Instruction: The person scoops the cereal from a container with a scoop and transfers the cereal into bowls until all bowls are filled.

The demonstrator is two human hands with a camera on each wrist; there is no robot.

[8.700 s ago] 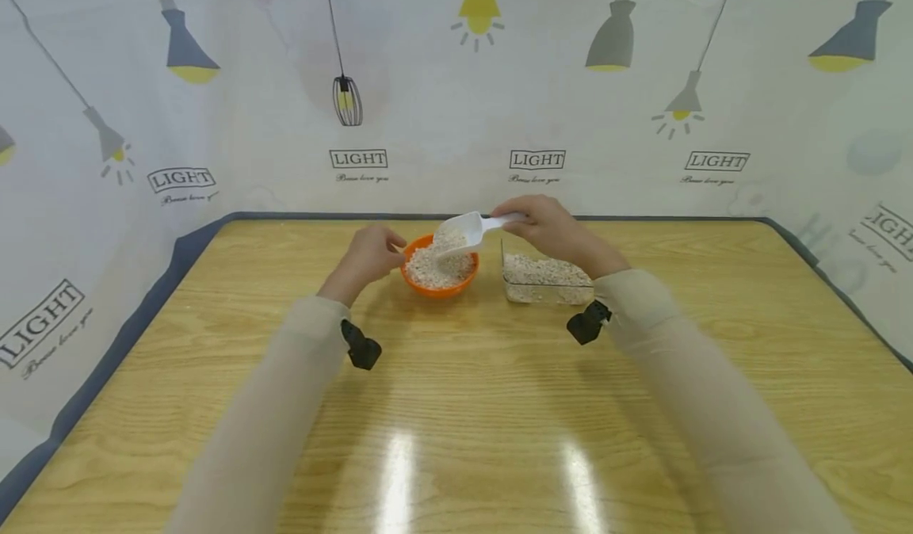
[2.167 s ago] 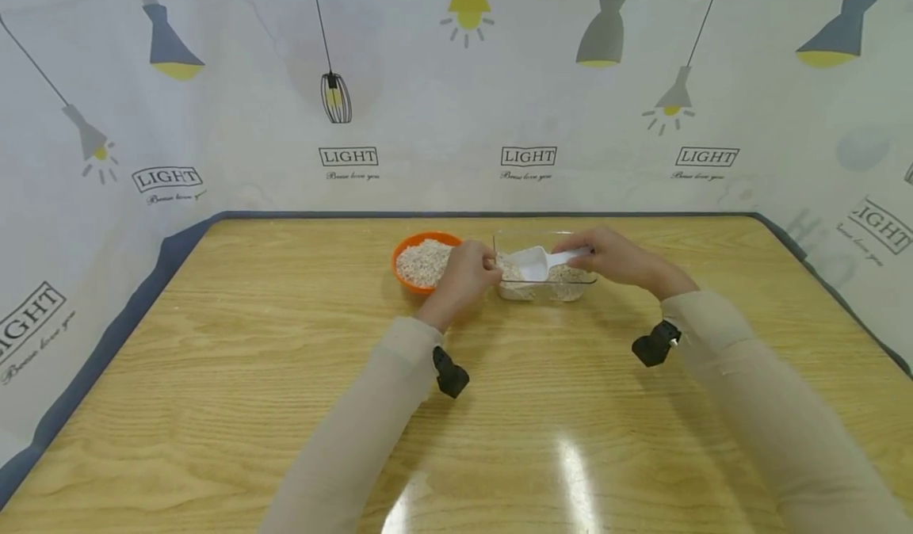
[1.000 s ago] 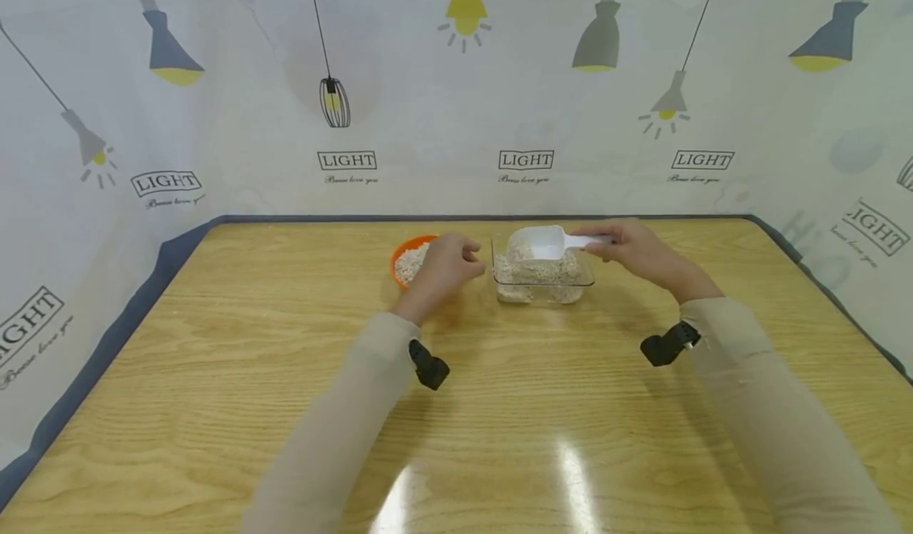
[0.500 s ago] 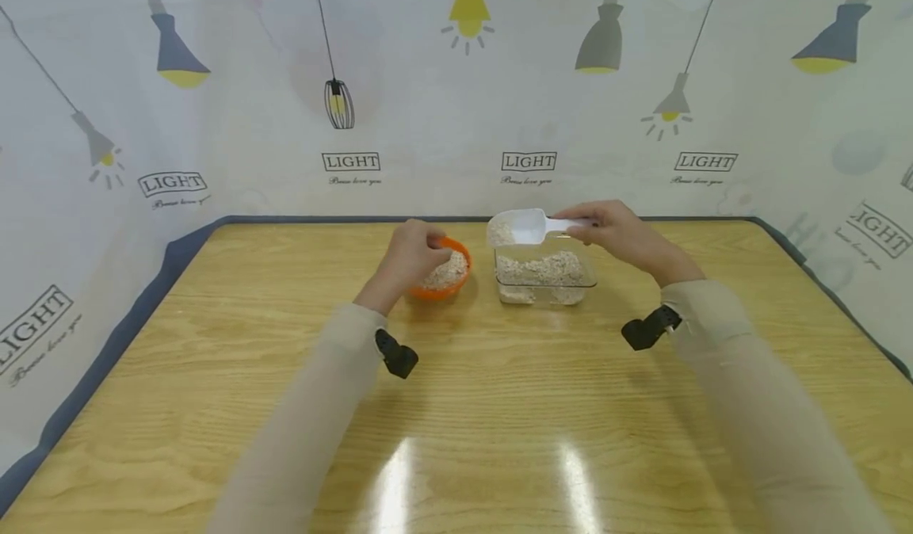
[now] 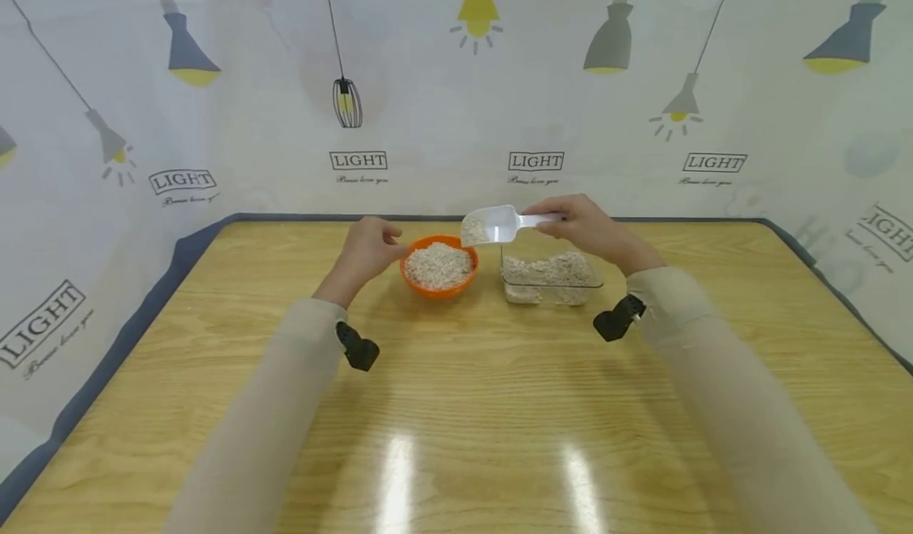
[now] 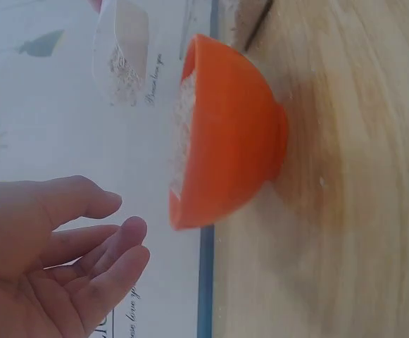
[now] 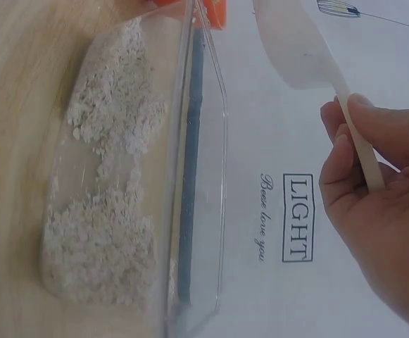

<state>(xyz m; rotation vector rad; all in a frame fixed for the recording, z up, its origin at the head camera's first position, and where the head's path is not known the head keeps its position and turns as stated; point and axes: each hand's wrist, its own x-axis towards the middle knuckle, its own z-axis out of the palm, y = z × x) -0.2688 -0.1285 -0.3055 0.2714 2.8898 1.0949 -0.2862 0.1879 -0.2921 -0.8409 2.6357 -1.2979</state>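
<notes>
My right hand (image 5: 588,229) grips the handle of a white scoop (image 5: 502,223) that carries oat flakes (image 6: 123,77) in its tip. The scoop is raised over the right side of an orange bowl (image 5: 440,291), which is heaped with flakes. Left of the bowl is my left hand (image 5: 366,253), its fingers loosely bent and nothing between them. The left wrist view shows a small gap between those fingertips (image 6: 135,229) and the bowl's rim. Under my right hand stands a clear rectangular container (image 7: 222,141), with flakes piled at both ends and a dip in the middle.
The wooden table (image 5: 464,375) stretches toward me in front of the bowl and container. A pale backdrop (image 5: 428,82) printed with lamps rises behind the table's far edge.
The scoop has lifted out of the container with flakes and moved left to the bowl. My left hand has moved from between bowl and container, across the bowl, to its left side.
</notes>
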